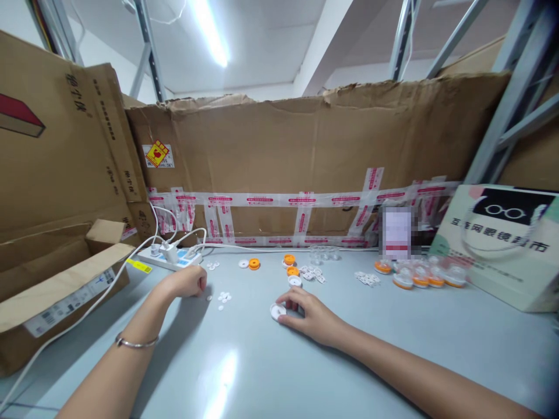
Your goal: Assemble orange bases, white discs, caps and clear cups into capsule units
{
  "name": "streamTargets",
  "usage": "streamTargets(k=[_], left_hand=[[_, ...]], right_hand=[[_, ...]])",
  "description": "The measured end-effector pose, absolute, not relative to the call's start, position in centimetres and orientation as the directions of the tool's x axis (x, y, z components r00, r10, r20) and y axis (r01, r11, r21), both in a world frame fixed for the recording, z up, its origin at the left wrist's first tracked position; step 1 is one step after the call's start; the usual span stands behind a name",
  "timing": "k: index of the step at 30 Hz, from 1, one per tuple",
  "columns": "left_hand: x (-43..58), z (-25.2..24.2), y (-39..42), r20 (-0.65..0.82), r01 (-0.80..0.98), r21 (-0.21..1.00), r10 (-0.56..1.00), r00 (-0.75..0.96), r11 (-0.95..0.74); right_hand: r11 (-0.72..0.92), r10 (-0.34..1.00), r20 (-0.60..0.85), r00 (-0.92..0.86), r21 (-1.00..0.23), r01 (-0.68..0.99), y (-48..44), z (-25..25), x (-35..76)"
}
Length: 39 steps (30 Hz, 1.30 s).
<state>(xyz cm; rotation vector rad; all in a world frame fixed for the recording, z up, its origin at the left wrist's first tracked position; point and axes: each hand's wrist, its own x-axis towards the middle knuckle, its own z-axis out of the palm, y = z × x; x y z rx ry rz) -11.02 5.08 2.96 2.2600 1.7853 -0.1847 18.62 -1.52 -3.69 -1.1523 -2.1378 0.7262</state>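
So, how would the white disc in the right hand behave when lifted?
The white disc is probably light, being small beside the right hand. It looks like moulded plastic, so likely stiff; its round rim could roll if set on edge.

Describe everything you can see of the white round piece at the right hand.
The white round piece is a shallow disc, apparently plastic, with a rim and some central detail too small to make out. The thumb and fingers of the right hand meet its right side, partly covering it. It is at the middle of the gray-blue table, nearer the camera than another white disc. Whether it rests on the surface or is slightly lifted is unclear.
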Motion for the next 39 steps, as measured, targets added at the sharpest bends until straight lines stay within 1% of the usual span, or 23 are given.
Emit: streamTargets(k=[13,17,19,22,24,25,27,28,29,30,33,35,37,39], left_hand=[[-10.8,3.0,4.9,-0.269,0.964,0.116,0.927,0.263,-0.240],[-10.9,3.3,4.7,-0.233,0.956,0.125,0.928,0.289,-0.266],[-10.7,3.7,4.5,-0.178,0.949,0.128,0.935,0.307,-0.287],[-9.3,3.9,4.1,-0.046,0.931,0.136,0.936,0.349,-0.340],[-7.5,3.5,3.5,0.046,0.891,0.173,0.907,0.418,-0.419],[-6.4,3.1,3.2,0.088,0.854,0.206,0.878,0.470,-0.477],[-4.2,1.9,2.4,0.255,0.668,0.339,0.748,0.613,-0.662],[-3.1,1.2,2.1,0.308,0.598,0.363,0.698,0.647,-0.714],[-2.2,0.4,1.8,0.337,0.561,0.353,0.661,0.670,-0.749],[-1.4,-0.2,1.6,0.349,0.546,0.319,0.632,0.692,-0.774],[-0.1,-1.8,1.5,0.356,0.562,0.136,0.570,0.741,-0.816],[0.1,-2.3,1.7,0.358,0.564,0.038,0.538,0.763,-0.825],[0.0,-2.4,1.9,0.372,0.553,-0.004,0.513,0.774,-0.833],[-0.2,-2.5,2.0,0.389,0.534,-0.016,0.487,0.782,-0.845]], right_hand=[[0.469,0.865,0.242,-0.440,-0.702,0.535,-1.5,-3.8,18.6],[0.472,0.865,0.247,-0.437,-0.699,0.538,-1.5,-3.8,18.6],[0.472,0.866,0.249,-0.435,-0.697,0.540,-1.5,-3.9,18.6],[0.476,0.862,0.256,-0.437,-0.702,0.529,-1.4,-4.0,18.6],[0.491,0.853,0.273,-0.445,-0.706,0.509,-1.2,-4.1,18.5],[0.501,0.847,0.282,-0.451,-0.707,0.499,-1.2,-4.2,18.4],[0.523,0.833,0.304,-0.463,-0.704,0.480,-1.2,-4.2,18.3],[0.536,0.825,0.314,-0.471,-0.700,0.473,-1.1,-4.2,18.2],[0.549,0.816,0.324,-0.479,-0.693,0.466,-1.1,-4.2,18.1],[0.562,0.807,0.335,-0.486,-0.686,0.461,-1.1,-4.2,18.0],[0.597,0.785,0.363,-0.503,-0.662,0.454,-1.1,-4.0,18.0],[0.607,0.777,0.372,-0.508,-0.655,0.449,-1.1,-4.0,18.0],[0.609,0.775,0.373,-0.509,-0.658,0.444,-1.0,-4.0,18.1],[0.607,0.776,0.372,-0.509,-0.660,0.444,-1.0,-4.1,18.2]])
